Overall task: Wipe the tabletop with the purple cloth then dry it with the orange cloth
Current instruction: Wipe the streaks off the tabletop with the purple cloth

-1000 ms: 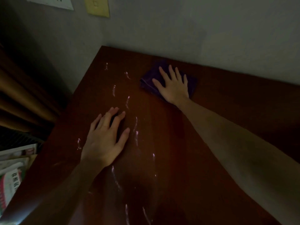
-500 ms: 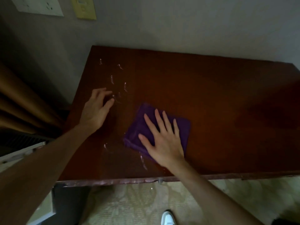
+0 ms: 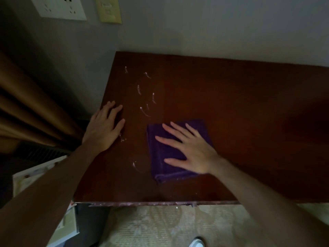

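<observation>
The dark red-brown tabletop [image 3: 249, 113] stands against a grey wall. A folded purple cloth [image 3: 158, 157] lies on its front left part. My right hand [image 3: 192, 150] presses flat on the cloth, fingers spread and pointing left. My left hand [image 3: 103, 129] rests flat on the table's left edge, fingers apart, holding nothing. Several thin white streaks [image 3: 145, 112] mark the wood between and behind the hands. No orange cloth is in view.
A brown curtain [image 3: 32, 107] hangs left of the table. Wall sockets [image 3: 58, 8] and a yellow plate [image 3: 108, 9] sit above. Papers [image 3: 35, 175] lie low at the left. Patterned carpet [image 3: 160, 227] and a white shoe tip [image 3: 196, 243] show below the front edge.
My right hand has drawn the purple cloth from the back by the wall to the front part of the table. My left hand has slid to the left edge.
</observation>
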